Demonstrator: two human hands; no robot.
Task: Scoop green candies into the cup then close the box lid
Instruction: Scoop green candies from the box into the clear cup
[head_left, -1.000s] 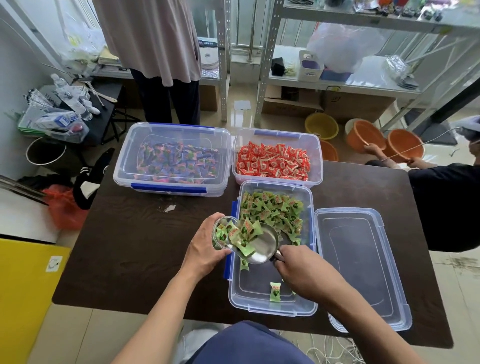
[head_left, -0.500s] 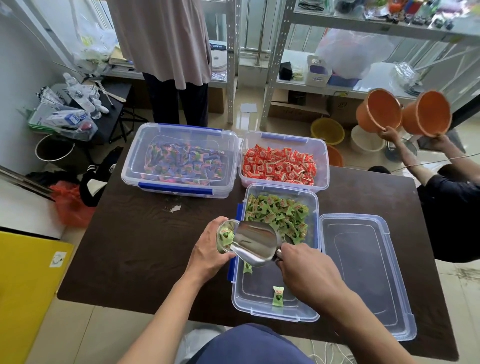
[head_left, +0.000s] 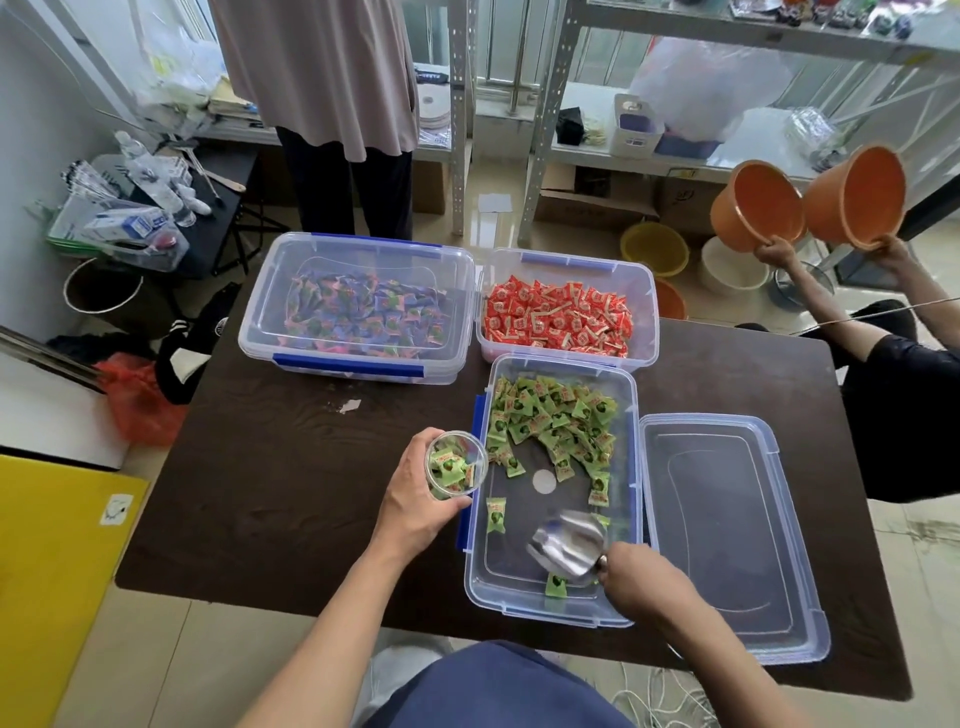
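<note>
Head view, entry one: change. My right hand (head_left: 641, 582) has drawn the metal scoop (head_left: 569, 545) away from the cup and down to the near end of the green candy box (head_left: 631, 395); half a second ago the scoop sat tipped at the cup's mouth. The scoop now looks empty, its bowl turned toward the box floor. My judgement: one load is delivered, and either a further scoop or the lid comes next.

Entry two: grips. Left hand (head_left: 415, 499), grip wrapped around the clear plastic cup (head_left: 456, 465), held upright just beside the box's left wall, over the table (head_left: 260, 467). Right hand, grip closed on the scoop handle.

Entry three: task items. Cup: holds several green candies (head_left: 550, 421), seemingly well filled. Box: clear, blue side latches; candies heaped at the far end, near end mostly bare, with three or so stray pieces lying there. Box lid (head_left: 727, 530): clear, blue clips, lying flat on the table just right of the box, not yet fitted.

Entry four: neighbours. Red candy box (head_left: 566, 270) touching the far end; box of purple-wrapped candies (head_left: 358, 260) to its left, lid on.
</note>
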